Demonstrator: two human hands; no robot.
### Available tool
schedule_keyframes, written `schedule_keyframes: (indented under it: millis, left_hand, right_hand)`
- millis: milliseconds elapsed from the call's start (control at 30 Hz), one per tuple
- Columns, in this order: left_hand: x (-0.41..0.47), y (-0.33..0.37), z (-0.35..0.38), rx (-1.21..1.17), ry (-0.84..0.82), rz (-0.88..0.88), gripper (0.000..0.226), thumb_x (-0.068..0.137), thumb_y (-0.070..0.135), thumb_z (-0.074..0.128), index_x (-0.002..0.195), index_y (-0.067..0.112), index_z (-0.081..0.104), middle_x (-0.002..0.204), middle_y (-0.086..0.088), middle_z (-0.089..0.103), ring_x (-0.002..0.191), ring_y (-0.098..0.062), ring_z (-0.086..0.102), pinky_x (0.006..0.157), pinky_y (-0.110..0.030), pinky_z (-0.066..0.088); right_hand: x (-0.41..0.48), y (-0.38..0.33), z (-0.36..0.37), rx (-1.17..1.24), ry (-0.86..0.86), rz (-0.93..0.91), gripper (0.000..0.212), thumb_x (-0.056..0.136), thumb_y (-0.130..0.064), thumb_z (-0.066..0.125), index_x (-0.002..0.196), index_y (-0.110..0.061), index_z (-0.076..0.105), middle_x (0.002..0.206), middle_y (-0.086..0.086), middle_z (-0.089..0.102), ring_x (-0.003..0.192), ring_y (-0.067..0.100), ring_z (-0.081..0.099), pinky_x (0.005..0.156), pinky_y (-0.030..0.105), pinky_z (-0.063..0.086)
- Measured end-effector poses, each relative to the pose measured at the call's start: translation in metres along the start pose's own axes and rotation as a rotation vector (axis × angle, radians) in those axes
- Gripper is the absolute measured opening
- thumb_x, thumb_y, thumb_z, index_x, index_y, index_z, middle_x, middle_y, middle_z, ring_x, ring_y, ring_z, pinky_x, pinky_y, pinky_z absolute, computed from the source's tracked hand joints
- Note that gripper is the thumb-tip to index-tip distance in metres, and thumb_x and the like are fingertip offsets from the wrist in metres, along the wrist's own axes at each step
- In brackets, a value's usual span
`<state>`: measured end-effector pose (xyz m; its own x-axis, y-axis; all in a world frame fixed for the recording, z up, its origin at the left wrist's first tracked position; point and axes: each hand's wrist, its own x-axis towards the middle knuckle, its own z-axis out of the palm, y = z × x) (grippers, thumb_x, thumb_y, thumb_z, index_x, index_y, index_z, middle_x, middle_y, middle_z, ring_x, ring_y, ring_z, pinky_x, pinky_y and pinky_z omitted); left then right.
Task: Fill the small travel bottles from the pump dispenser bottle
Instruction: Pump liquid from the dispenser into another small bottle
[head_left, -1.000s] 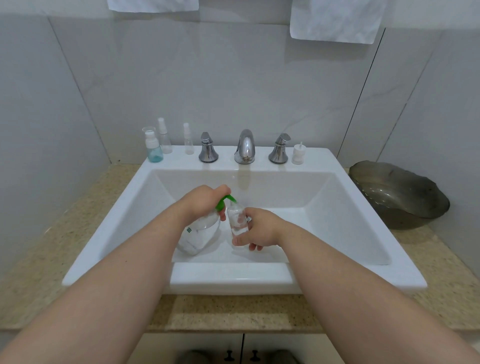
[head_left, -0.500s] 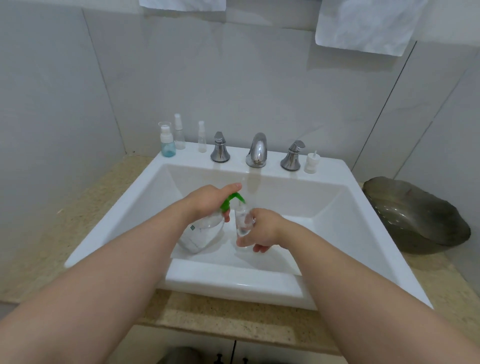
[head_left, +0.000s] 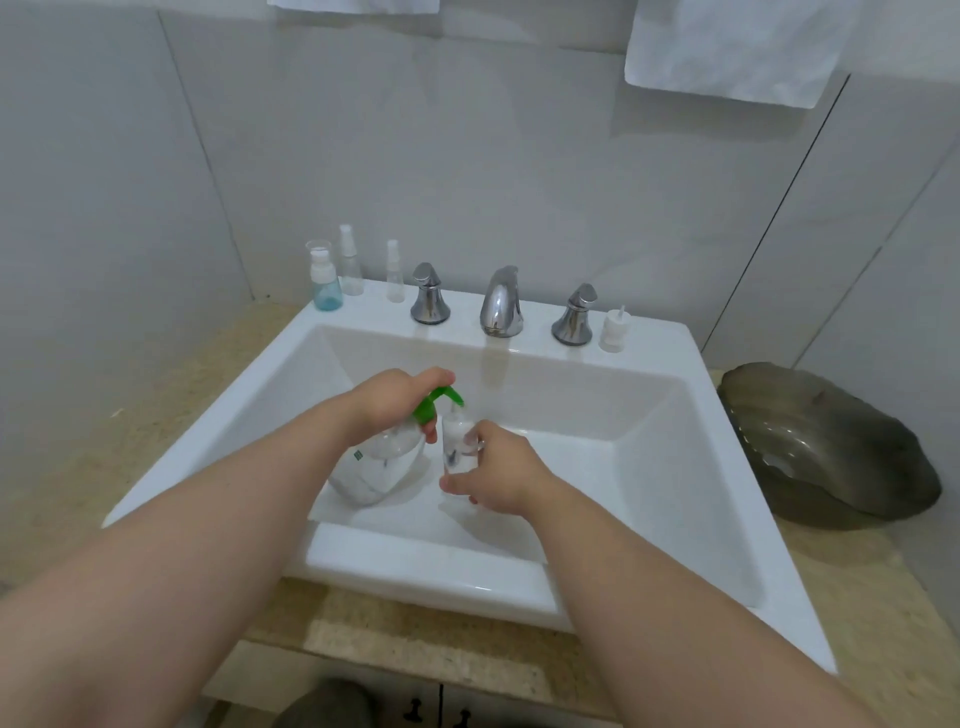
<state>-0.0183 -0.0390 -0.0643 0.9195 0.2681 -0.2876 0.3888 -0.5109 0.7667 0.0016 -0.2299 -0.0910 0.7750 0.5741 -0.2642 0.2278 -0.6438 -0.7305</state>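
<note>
A clear pump dispenser bottle (head_left: 376, 465) with a green pump head (head_left: 436, 402) stands inside the white sink (head_left: 649, 452). My left hand (head_left: 395, 400) rests on top of the pump, fingers curled over it. My right hand (head_left: 498, 478) grips a small clear travel bottle (head_left: 457, 441), upright, its mouth right under the green spout. Three more travel bottles stand on the sink's back left ledge: a bluish one (head_left: 324, 283) and two thin clear sprayers (head_left: 349, 262) (head_left: 395, 273). A small white cap piece (head_left: 613, 330) sits at the back right.
A chrome faucet (head_left: 501, 301) with two chrome handles (head_left: 430, 296) (head_left: 575, 317) lines the back ledge. A dark metal bowl (head_left: 831, 447) lies on the speckled counter (head_left: 415, 644) to the right. White towels (head_left: 727, 47) hang on the tiled wall above.
The view has tilted and shifted right. Both hands keep their grips over the sink; the small bottle stays under the green spout.
</note>
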Motion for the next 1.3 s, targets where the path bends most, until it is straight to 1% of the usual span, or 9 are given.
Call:
schedule_keyframes:
  millis: [133,400,500,633,767,867,1033,1167,1300]
  left_hand:
    - [-0.001,0.0,0.0,0.008,-0.017,0.031,0.068,0.099,0.058,0.042,0.061,0.01,0.071,0.079,-0.006,0.079,0.074,-0.024,0.044,0.077,-0.036,0.041]
    - [0.001,-0.004,-0.002,0.013,-0.045,0.062,0.062,0.091,0.057,0.042,0.054,0.016,0.068,0.084,-0.012,0.078,0.075,-0.026,0.046,0.078,-0.039,0.041]
    - [0.003,-0.004,-0.002,0.02,-0.043,0.073,0.065,0.094,0.057,0.039,0.055,0.014,0.068,0.084,-0.012,0.079,0.074,-0.026,0.046,0.079,-0.041,0.042]
    - [0.004,-0.007,0.001,0.017,-0.024,0.09,0.077,0.099,0.068,0.038,0.058,0.013,0.072,0.078,-0.003,0.079,0.081,-0.024,0.058,0.093,-0.04,0.043]
    - [0.009,-0.01,0.001,0.059,-0.017,0.12,0.085,0.094,0.078,0.037,0.059,0.012,0.076,0.086,-0.004,0.079,0.094,-0.023,0.064,0.095,-0.038,0.042]
    - [0.012,-0.011,0.0,0.061,-0.015,0.119,0.082,0.093,0.075,0.041,0.061,0.01,0.077,0.089,-0.01,0.078,0.085,-0.024,0.061,0.095,-0.038,0.045]
    - [0.01,-0.011,-0.001,0.052,0.01,0.126,0.077,0.095,0.069,0.041,0.061,0.01,0.078,0.085,-0.008,0.079,0.078,-0.023,0.057,0.091,-0.038,0.046]
    - [0.007,-0.008,0.0,0.05,-0.016,0.123,0.076,0.095,0.067,0.04,0.064,0.007,0.076,0.08,-0.003,0.079,0.077,-0.022,0.055,0.093,-0.04,0.047]
    - [0.005,-0.009,0.0,0.051,-0.011,0.118,0.077,0.091,0.07,0.039,0.061,0.009,0.076,0.083,-0.005,0.079,0.075,-0.022,0.053,0.094,-0.043,0.048]
  right_hand:
    - [0.002,0.003,-0.002,-0.032,0.002,-0.025,0.048,0.08,-0.032,0.085,0.112,-0.023,0.05,0.113,0.001,0.061,0.093,0.025,0.068,0.076,0.034,0.056]
    - [0.005,0.002,-0.005,0.005,-0.059,-0.016,0.039,0.08,-0.025,0.086,0.098,-0.029,0.052,0.109,-0.003,0.059,0.069,0.019,0.07,0.062,0.029,0.057]
    - [0.007,0.001,-0.004,0.022,-0.057,-0.005,0.041,0.081,-0.022,0.087,0.103,-0.024,0.053,0.103,-0.005,0.056,0.066,0.018,0.069,0.057,0.025,0.053]
    - [0.006,0.0,-0.003,0.028,-0.04,0.021,0.049,0.081,-0.023,0.087,0.117,-0.02,0.053,0.101,-0.006,0.054,0.065,0.016,0.07,0.057,0.024,0.055]
    - [0.003,0.004,-0.006,0.032,-0.007,0.041,0.053,0.079,-0.024,0.088,0.12,-0.018,0.055,0.112,0.0,0.056,0.065,0.017,0.07,0.056,0.023,0.054]
    - [0.001,0.004,-0.007,0.014,0.003,0.044,0.05,0.079,-0.024,0.089,0.116,-0.018,0.056,0.112,0.0,0.06,0.068,0.018,0.07,0.059,0.025,0.055]
    - [0.006,0.006,-0.009,-0.055,0.026,0.03,0.044,0.075,-0.03,0.091,0.109,-0.013,0.068,0.108,0.008,0.073,0.081,0.023,0.077,0.082,0.043,0.063]
    - [0.005,0.006,-0.011,-0.061,0.016,0.01,0.034,0.078,-0.027,0.088,0.104,-0.012,0.071,0.108,0.007,0.073,0.075,0.021,0.074,0.081,0.038,0.063]
    - [0.006,0.008,-0.012,-0.049,0.011,-0.009,0.035,0.078,-0.025,0.089,0.104,-0.015,0.068,0.11,0.0,0.07,0.069,0.017,0.07,0.074,0.033,0.062]
